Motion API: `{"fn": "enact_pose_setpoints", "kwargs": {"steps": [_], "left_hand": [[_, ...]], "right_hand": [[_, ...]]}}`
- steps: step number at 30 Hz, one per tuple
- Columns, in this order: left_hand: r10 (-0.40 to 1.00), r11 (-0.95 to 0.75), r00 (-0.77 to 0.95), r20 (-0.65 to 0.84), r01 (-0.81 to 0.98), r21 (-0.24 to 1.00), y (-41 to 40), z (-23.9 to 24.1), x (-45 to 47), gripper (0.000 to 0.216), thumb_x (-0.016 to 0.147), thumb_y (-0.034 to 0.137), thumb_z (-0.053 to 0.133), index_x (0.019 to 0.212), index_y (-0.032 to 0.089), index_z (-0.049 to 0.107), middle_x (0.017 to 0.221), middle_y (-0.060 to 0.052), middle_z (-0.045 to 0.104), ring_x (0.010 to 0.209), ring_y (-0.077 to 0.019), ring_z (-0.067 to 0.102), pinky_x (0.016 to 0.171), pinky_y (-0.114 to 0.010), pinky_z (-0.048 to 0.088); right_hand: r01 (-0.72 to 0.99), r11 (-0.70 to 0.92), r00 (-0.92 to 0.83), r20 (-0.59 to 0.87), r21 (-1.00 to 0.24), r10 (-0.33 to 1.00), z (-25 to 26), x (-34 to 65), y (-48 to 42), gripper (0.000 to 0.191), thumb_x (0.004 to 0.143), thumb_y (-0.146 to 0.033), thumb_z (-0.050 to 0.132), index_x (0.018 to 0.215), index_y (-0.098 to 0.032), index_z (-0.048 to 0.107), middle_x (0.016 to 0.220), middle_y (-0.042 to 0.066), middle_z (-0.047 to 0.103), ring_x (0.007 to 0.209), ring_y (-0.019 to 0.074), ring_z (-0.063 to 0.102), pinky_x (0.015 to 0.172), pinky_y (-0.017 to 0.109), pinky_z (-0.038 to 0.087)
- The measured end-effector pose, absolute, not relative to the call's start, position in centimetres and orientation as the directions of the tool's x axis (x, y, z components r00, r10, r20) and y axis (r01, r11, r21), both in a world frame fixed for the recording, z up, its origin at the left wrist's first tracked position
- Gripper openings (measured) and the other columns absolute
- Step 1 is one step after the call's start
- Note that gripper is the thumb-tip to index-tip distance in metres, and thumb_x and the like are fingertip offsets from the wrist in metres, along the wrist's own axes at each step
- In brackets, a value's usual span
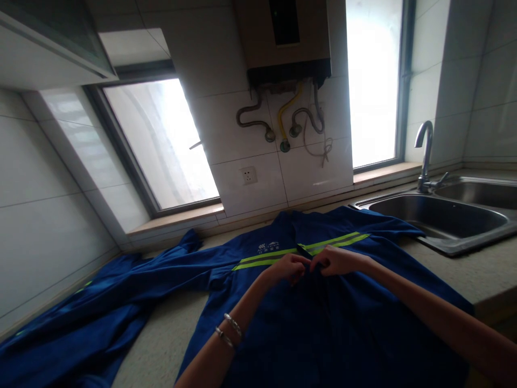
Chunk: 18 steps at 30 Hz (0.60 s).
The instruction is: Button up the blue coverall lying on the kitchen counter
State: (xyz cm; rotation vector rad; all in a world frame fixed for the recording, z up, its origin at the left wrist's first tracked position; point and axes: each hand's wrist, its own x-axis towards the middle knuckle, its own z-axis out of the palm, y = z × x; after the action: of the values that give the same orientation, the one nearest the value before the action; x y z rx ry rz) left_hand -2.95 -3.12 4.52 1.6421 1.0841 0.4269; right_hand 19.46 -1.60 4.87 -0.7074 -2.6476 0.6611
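Note:
A blue work jacket with a yellow-green reflective stripe across the chest lies spread flat on the countertop, its collar toward the wall. My left hand and my right hand meet at the jacket's front opening just below the stripe. Both pinch the fabric edges there with closed fingers. Two thin bracelets circle my left wrist. One long sleeve stretches away to the left across the counter.
A steel double sink with a tall tap sits at the right. Tiled walls, two bright windows, a wall socket and a water heater with hoses stand behind the counter. The counter's front edge drops off at the right.

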Motion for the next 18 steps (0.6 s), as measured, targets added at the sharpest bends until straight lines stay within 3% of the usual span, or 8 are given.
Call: {"fn": "enact_pose_setpoints", "kwargs": {"steps": [4, 9, 13, 18], "left_hand": [[0.774, -0.345, 0.621, -0.126, 0.580, 0.739, -3.7, 4.8, -3.2, 0.037, 0.070, 0.028, 0.062, 0.104, 0.013, 0.066, 0.065, 0.002, 0.059, 0.052, -0.0094, 0.051, 0.047, -0.019, 0.035], [0.708, -0.646, 0.705, 0.040, 0.624, 0.441, -4.6, 4.9, -2.4, 0.015, 0.075, 0.020, 0.059, 0.086, 0.016, 0.069, 0.072, 0.000, 0.063, 0.064, -0.0129, 0.054, 0.058, -0.021, 0.037], [0.644, -0.762, 0.757, 0.111, 0.621, 0.183, -5.1, 5.0, -1.9, 0.012, 0.077, 0.014, 0.056, 0.080, 0.018, 0.067, 0.085, -0.006, 0.066, 0.073, -0.0175, 0.058, 0.062, -0.024, 0.038], [0.633, -0.773, 0.758, 0.158, 0.630, 0.075, -5.2, 4.5, -1.7, 0.014, 0.080, 0.015, 0.053, 0.080, 0.017, 0.067, 0.085, -0.010, 0.066, 0.067, -0.0191, 0.059, 0.056, -0.027, 0.037]], "right_hand": [[0.439, 0.792, -0.820, 0.171, -0.425, 0.546, 5.0, 19.8, -1.5, 0.027, 0.071, -0.017, 0.059, 0.096, -0.021, 0.068, 0.062, -0.007, 0.050, 0.052, 0.0059, 0.043, 0.048, 0.018, 0.026], [0.471, 0.780, -0.813, 0.140, -0.412, 0.565, 5.0, 20.4, -0.9, 0.029, 0.068, -0.013, 0.056, 0.095, -0.020, 0.065, 0.063, -0.006, 0.049, 0.054, 0.0064, 0.043, 0.049, 0.018, 0.024], [0.472, 0.769, -0.810, 0.131, -0.431, 0.571, 4.9, 20.6, -0.6, 0.032, 0.068, -0.012, 0.055, 0.098, -0.020, 0.063, 0.063, -0.006, 0.048, 0.054, 0.0069, 0.042, 0.049, 0.018, 0.024], [0.466, 0.795, -0.808, 0.179, -0.389, 0.561, 4.6, 20.4, -0.6, 0.035, 0.074, -0.015, 0.054, 0.108, -0.022, 0.062, 0.066, -0.005, 0.054, 0.055, 0.0088, 0.044, 0.052, 0.019, 0.027]]}}
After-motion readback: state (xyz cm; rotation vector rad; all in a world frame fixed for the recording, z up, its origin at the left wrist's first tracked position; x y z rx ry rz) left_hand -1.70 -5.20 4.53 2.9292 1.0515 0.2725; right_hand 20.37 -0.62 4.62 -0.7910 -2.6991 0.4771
